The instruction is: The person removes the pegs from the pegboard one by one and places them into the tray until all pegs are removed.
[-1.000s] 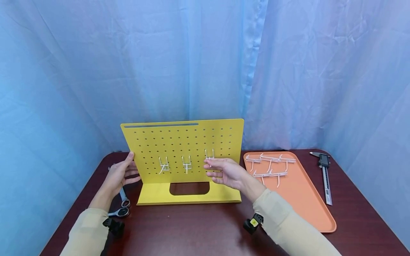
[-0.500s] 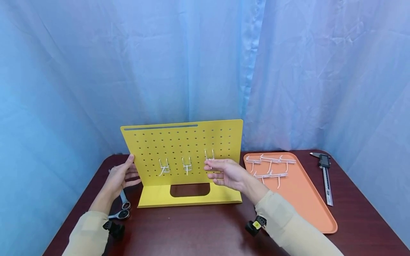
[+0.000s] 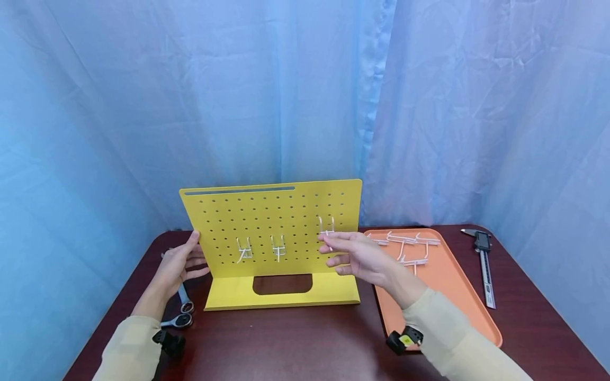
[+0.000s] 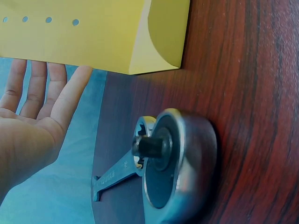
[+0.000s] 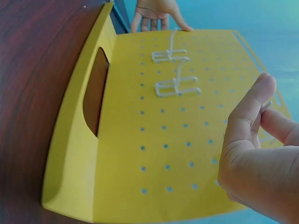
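In the head view, a yellow pegboard (image 3: 286,222) stands on its bent base. My right hand (image 3: 357,256) pinches a white wire pegboard hook (image 3: 327,228) between thumb and fingers. The hook is at the board's right part, two prongs up; whether they sit in holes I cannot tell. Two other hooks hang low on the board, a left hook (image 3: 244,250) and a middle hook (image 3: 278,247). At the board's left edge is my left hand (image 3: 178,264), thumb tip against the edge. In the left wrist view its fingers (image 4: 35,88) reach fairly straight behind the board.
An orange tray (image 3: 452,296) at the right carries several white hooks, partly behind my right hand. A digital caliper (image 3: 483,264) lies beyond it. Left of the board lie a ratchet wrench (image 4: 187,163) and a combination wrench (image 4: 117,172). Blue curtains (image 3: 286,95) hang behind the table.
My right hand has moved right along the board with its hook, shifting the prongs a little up and to the right. My left hand has stayed at the left edge.
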Motion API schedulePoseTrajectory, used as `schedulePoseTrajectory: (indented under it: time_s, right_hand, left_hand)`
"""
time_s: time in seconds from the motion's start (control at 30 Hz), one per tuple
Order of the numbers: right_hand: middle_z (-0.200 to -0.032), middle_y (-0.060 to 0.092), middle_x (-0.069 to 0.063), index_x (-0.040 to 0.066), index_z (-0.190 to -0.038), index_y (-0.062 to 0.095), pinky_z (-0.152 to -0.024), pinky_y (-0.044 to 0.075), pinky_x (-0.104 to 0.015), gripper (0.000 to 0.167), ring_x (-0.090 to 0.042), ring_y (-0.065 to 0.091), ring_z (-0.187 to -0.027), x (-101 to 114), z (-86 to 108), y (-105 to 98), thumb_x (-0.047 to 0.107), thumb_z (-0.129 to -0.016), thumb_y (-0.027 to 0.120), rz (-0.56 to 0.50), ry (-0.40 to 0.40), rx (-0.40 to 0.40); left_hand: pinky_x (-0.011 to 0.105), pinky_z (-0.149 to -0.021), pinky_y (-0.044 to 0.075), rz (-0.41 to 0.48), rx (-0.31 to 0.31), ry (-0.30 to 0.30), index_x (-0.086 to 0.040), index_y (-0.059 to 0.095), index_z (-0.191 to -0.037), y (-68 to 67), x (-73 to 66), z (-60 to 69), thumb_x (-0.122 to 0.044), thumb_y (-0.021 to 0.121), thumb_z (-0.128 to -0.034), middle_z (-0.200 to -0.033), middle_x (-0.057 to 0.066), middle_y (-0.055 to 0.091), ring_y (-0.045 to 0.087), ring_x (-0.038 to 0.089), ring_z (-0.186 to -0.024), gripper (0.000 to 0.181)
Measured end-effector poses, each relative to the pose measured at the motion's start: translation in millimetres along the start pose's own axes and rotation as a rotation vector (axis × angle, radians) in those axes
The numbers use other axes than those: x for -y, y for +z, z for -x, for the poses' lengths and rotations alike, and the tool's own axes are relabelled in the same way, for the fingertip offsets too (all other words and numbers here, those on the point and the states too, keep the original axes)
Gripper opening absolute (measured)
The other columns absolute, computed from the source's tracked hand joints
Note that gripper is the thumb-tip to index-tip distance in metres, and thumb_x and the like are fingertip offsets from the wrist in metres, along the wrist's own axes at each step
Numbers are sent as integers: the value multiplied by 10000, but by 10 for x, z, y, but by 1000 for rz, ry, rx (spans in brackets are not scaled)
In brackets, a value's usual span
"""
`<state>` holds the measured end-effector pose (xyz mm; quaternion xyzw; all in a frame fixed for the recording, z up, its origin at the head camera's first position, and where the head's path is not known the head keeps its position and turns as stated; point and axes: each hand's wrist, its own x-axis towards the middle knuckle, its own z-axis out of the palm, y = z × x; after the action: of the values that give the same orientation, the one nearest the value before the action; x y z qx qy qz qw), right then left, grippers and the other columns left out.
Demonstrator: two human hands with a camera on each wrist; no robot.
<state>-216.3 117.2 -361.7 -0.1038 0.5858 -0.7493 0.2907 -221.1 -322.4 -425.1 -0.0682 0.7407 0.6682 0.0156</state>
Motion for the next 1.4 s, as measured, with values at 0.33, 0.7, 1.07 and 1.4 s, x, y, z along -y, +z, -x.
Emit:
schedulePoseTrajectory:
  time_s: [0.33, 0.7, 1.07, 1.4]
  right_hand:
    - [-988, 707, -16, -65, -1471, 421, -610, 557, -236, 571, -121, 679, -704, 212, 334, -301, 243, -1037, 626, 126, -44, -44]
    - [-1029, 733, -80, 8, -1372, 543, -679, 629, -359, 430, -219, 723, -753, 341, 722, -764, 271, -1041, 620, 380, -139, -172]
    - [-1053, 728, -68, 131, -1251, 629, -698, 631, -378, 234, -223, 736, -802, 245, 1065, -1453, 257, -1058, 588, 449, -157, -308]
    - [-1074, 727, -79, -21, -1411, 482, -740, 629, -390, 572, -242, 734, -853, -69, 1142, -1940, 384, -1030, 616, 496, -11, -419]
  left_hand:
    - [418, -836, 607, -9, -2, -8, 28, 601, -1238, 32, 19, -11, -674, 558, -941, -1059, 69, 703, 716, 195, -951, 763]
    - [416, -826, 609, 6, -2, 1, 16, 629, -1194, 8, -4, -17, -651, 566, -950, -1030, 49, 711, 722, 191, -937, 714]
    - [417, -822, 610, -1, -7, 2, 10, 631, -1208, 0, -7, 20, -655, 569, -947, -1034, 55, 715, 724, 188, -939, 717]
    - [421, -826, 608, -4, -6, 4, 4, 638, -1188, 4, -5, 28, -652, 566, -950, -1037, 57, 714, 723, 197, -946, 702]
